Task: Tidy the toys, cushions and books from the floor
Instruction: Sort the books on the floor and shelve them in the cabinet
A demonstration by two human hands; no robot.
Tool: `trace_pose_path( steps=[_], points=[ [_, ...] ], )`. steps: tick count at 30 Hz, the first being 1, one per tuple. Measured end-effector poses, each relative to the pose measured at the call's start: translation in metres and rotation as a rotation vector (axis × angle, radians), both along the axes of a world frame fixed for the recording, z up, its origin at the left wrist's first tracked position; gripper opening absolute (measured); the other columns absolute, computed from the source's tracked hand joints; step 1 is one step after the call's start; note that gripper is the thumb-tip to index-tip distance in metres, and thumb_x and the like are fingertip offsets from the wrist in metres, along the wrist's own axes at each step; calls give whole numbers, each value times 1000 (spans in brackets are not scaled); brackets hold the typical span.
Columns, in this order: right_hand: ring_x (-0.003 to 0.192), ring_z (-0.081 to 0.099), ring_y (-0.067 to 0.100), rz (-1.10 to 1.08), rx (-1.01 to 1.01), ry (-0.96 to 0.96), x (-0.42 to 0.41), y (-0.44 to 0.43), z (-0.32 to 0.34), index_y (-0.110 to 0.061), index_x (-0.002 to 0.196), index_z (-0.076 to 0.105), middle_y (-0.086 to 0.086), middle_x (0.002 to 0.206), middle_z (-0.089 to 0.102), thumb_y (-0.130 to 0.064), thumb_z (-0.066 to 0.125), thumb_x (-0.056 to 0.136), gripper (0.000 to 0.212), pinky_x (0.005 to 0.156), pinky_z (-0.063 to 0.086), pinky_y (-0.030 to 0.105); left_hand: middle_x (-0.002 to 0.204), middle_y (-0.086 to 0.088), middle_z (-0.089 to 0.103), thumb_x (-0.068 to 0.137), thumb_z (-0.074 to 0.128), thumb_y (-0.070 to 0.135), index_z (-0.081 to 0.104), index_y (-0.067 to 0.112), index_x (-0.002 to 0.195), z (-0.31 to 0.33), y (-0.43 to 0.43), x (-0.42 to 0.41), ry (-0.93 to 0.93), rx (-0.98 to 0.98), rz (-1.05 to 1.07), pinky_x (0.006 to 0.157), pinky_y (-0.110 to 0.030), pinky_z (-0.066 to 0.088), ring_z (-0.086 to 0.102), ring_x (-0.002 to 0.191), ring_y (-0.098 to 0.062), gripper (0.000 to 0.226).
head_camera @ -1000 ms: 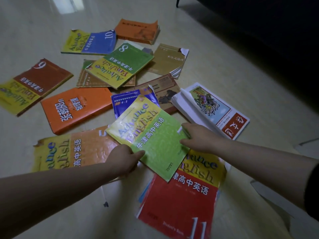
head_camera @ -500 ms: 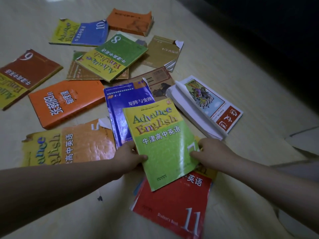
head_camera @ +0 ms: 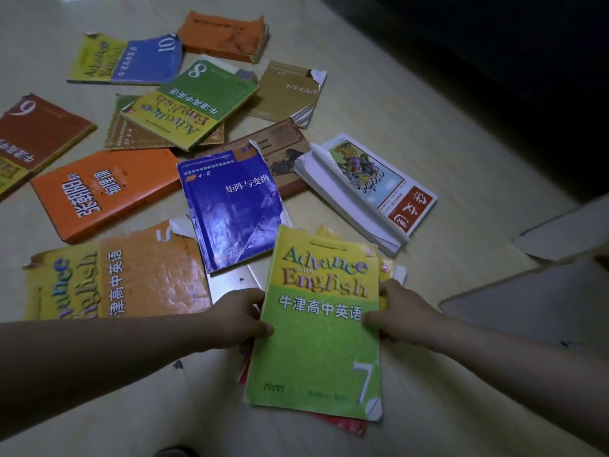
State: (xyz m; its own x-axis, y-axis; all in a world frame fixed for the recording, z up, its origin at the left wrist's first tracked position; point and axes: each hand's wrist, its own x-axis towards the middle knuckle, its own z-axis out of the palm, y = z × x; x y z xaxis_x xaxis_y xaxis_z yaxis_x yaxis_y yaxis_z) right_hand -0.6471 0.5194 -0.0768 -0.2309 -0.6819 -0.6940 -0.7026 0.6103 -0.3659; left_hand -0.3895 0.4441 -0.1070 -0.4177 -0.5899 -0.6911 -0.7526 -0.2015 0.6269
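Green-and-yellow English book [head_camera: 319,341] sits between my left hand [head_camera: 240,316] and right hand [head_camera: 400,316], each pinching a long edge so I can square it over the red book [head_camera: 342,423] beneath. I judge I'm starting a stack; the blue book [head_camera: 230,212] and others lie scattered on the floor [head_camera: 428,110].

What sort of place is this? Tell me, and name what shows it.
Probably a room in a home, perhaps a student's: school textbooks lie scattered on a pale smooth floor, with dark furniture, possibly a sofa, at the far edge.
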Motion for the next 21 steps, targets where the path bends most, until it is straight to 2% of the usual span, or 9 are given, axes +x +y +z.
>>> trace_pose_path(
  steps=[2,4,6,8,10,11,13,15,21],
  points=[
    [90,64,28,-83,2,-9,-2,10,-1,-12,106,46,13,104,65,-31,69,82,38,77,54,38,76,-2,61,81,72,10,61,12,108,-1,-4,-7,-21,-83,-63,67,-32,56,61,69,-19,29],
    [83,70,32,-125,11,-26,-3,19,1,-15,85,52,15,92,71,-27,67,84,19,72,55,39,77,7,57,81,73,18,60,14,107,0,-8,-13,-57,-214,-178,72,-28,53,57,69,-9,30],
    [74,71,35,-165,25,-54,-2,27,4,-17,71,53,18,81,73,-22,64,86,19,67,57,38,78,9,55,82,72,25,59,15,103,2,-11,-20,-83,-313,-290,75,-29,51,54,69,-7,27],
    [65,67,34,-215,58,-102,-1,33,6,-17,70,50,18,76,70,-20,62,88,22,63,56,38,81,6,55,83,70,28,53,19,90,5,-14,-25,-110,-364,-374,71,-29,46,54,74,-13,20],
    [59,61,29,-260,96,-160,-2,37,6,-18,72,48,15,72,64,-20,62,89,22,57,54,35,80,8,52,84,68,28,44,26,79,7,-13,-30,-138,-400,-427,66,-28,39,52,76,-15,24],
    [57,59,27,-266,113,-172,-3,37,5,-18,73,49,14,72,63,-21,62,90,21,55,53,33,81,7,50,84,67,28,44,26,79,7,-13,-31,-150,-434,-429,66,-27,37,52,78,-15,24],
    [57,59,26,-271,137,-185,-6,37,4,-16,75,53,15,75,63,-23,62,90,19,55,52,31,93,1,49,83,66,28,52,23,94,5,-10,-32,-169,-509,-375,72,-28,42,55,88,-19,18],
    [63,60,29,-276,151,-207,-6,36,4,-13,76,56,19,78,65,-25,61,91,19,59,53,33,108,-3,47,83,66,32,54,19,112,4,-9,-34,-171,-501,-285,82,-28,44,54,98,-21,34],
    [67,66,32,-267,53,-176,1,32,2,-14,64,58,21,78,70,-24,59,89,27,68,53,34,109,-4,42,88,60,33,54,16,106,-1,-3,-40,-147,-408,-138,77,-24,38,48,92,-16,25]
  ],
)
